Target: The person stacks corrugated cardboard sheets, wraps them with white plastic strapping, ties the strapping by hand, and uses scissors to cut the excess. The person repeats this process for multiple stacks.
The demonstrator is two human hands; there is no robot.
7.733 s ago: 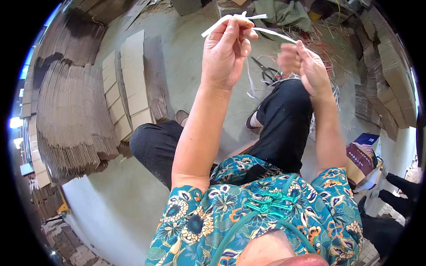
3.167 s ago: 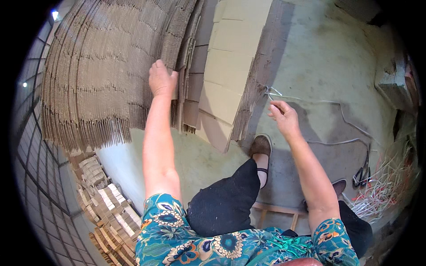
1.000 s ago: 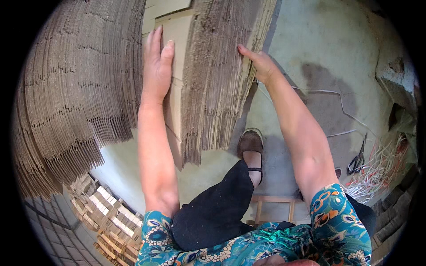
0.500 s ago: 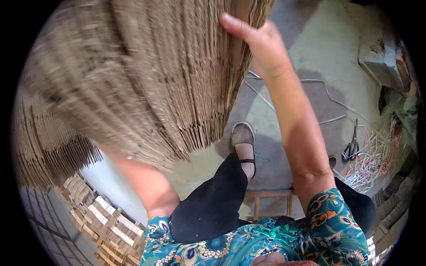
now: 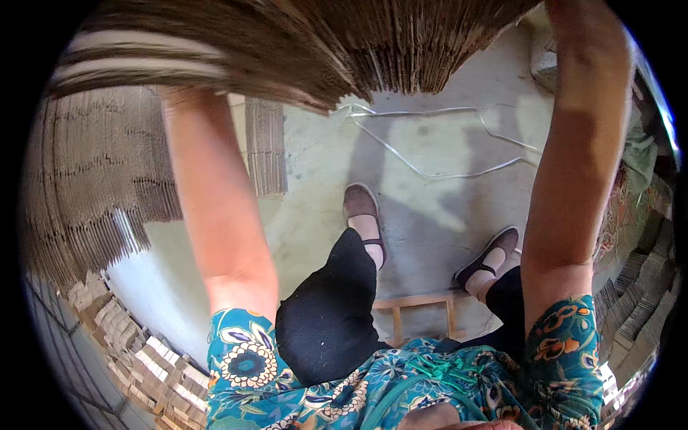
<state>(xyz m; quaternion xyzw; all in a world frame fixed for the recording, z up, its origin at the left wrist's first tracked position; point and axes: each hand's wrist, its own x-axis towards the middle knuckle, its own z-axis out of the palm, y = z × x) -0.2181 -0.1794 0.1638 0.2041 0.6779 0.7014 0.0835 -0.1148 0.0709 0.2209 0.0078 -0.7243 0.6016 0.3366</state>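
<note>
A thick bundle of folded brown cardboard sheets [image 5: 408, 50], edges fanned, is held up across the top of the view. My left forearm [image 5: 218, 186] reaches up under its left part, where the cardboard hides my left hand. At the bundle's right end my right forearm [image 5: 584, 136] stretches to the upper edge, which cuts off the fingers of my right hand. The bundle hangs between my two arms, off the floor. Below it, a loop of white strap [image 5: 430, 175] lies on the concrete floor.
At left stands a tall pile of brown cardboard [image 5: 93, 165], with more cardboard stacks [image 5: 165, 358] behind it. Stacked cardboard [image 5: 638, 301] and tangled strips [image 5: 613, 222] lie at right. A wooden frame [image 5: 412, 302] stands near my feet. A concrete block [image 5: 542, 61] sits at the far right.
The cardboard bundle has moved up and away from me, turning as both arms stretched out. The view has shifted, so the scissors no longer show and both shoes do.
</note>
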